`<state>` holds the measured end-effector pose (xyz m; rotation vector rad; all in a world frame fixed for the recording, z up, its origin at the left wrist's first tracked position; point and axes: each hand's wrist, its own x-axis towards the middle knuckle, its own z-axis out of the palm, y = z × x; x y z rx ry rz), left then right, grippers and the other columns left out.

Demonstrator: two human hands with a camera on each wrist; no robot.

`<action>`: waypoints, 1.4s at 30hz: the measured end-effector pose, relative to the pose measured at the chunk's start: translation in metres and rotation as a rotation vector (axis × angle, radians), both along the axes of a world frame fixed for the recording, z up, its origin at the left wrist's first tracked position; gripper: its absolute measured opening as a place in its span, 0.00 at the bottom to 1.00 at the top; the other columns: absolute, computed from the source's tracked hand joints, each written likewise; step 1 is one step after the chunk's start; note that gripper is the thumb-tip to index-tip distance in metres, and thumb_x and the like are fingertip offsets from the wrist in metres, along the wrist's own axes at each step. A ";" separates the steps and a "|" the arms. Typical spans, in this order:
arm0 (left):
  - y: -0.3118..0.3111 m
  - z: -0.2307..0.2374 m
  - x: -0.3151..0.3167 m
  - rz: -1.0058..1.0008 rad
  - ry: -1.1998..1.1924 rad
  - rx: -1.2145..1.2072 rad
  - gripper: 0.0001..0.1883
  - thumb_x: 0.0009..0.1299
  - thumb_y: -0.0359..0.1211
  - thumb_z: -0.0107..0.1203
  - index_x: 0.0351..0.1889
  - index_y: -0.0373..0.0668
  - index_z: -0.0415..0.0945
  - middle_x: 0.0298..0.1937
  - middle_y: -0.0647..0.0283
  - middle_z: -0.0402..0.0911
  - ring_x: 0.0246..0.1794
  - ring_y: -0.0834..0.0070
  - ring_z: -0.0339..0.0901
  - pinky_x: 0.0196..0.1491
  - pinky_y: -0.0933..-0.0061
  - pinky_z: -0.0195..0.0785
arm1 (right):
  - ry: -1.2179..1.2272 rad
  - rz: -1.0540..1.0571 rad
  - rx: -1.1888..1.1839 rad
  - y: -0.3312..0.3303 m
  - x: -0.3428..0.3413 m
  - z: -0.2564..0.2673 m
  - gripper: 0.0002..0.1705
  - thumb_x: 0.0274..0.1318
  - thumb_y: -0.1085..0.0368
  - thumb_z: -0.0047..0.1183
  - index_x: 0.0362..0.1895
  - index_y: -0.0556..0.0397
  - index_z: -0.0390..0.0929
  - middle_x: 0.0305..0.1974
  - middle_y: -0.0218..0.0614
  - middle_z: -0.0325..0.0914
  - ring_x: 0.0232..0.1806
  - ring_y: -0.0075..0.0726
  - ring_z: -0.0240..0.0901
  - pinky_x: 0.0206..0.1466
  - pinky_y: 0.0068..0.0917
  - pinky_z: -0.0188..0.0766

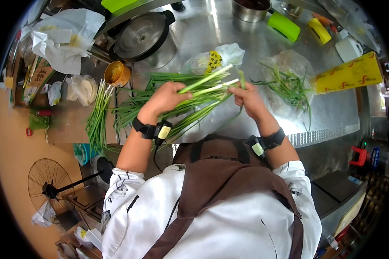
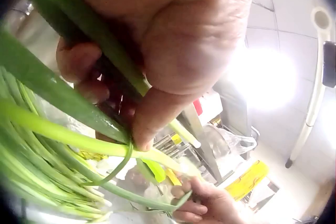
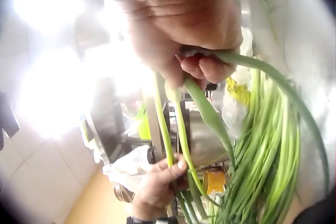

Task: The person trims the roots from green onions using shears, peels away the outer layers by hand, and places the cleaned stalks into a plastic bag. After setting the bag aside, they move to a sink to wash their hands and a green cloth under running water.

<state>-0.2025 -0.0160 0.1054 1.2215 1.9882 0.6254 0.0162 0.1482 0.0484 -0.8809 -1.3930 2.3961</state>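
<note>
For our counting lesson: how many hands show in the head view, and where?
2. The left hand grips onion stalks over the large onion pile; the right hand, between that pile and the loose greens, pinches a pale stalk end. No other hand is visible.

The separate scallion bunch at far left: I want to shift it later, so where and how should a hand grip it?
Probably around the pale stems, from above on the near side. There the bunch is narrow and fairly straight, while its green leaves fan out past the counter's front edge. The orange tub sits close beyond the stem ends, crowding the far side.
</note>
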 end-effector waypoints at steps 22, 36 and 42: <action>-0.037 -0.058 -0.041 0.468 0.385 0.217 0.17 0.65 0.40 0.54 0.42 0.36 0.72 0.36 0.50 0.76 0.33 0.55 0.75 0.36 0.61 0.68 | 0.552 -0.599 0.145 0.098 0.131 0.084 0.09 0.64 0.60 0.44 0.35 0.51 0.70 0.18 0.21 0.55 0.17 0.16 0.51 0.19 0.16 0.48; 0.001 -0.062 0.006 0.157 0.373 -0.063 0.13 0.56 0.38 0.58 0.36 0.41 0.77 0.38 0.51 0.75 0.40 0.52 0.74 0.42 0.57 0.68 | -0.168 -0.003 0.005 0.022 0.018 0.004 0.13 0.61 0.60 0.47 0.41 0.56 0.74 0.27 0.31 0.72 0.10 0.15 0.47 0.13 0.18 0.44; 0.011 -0.090 0.009 0.214 0.469 -0.042 0.15 0.56 0.39 0.60 0.37 0.40 0.78 0.40 0.52 0.76 0.41 0.53 0.74 0.42 0.57 0.67 | -0.204 0.160 -0.074 0.012 0.005 -0.014 0.13 0.61 0.62 0.46 0.42 0.58 0.73 0.28 0.33 0.71 0.12 0.15 0.48 0.14 0.17 0.44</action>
